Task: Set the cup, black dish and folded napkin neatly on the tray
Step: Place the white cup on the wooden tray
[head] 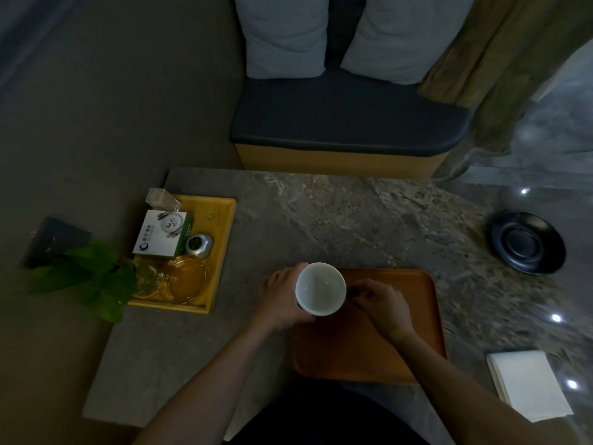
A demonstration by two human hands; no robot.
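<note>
A white cup point(319, 289) with a dark outside is held over the far left corner of the brown tray point(401, 342). My left hand point(282, 297) wraps its left side. My right hand point(382, 305) pinches the dark handle on its right side. Whether the cup rests on the tray I cannot tell. The black dish point(528, 241) lies on the stone table at the far right, apart from the tray. The folded white napkin point(529, 385) lies at the near right of the table.
A yellow tray point(224, 226) at the left holds a white box, a small tin and glassware. A green plant point(93, 277) overhangs its near corner. A cushioned bench point(346, 123) stands behind the stone table point(321, 213).
</note>
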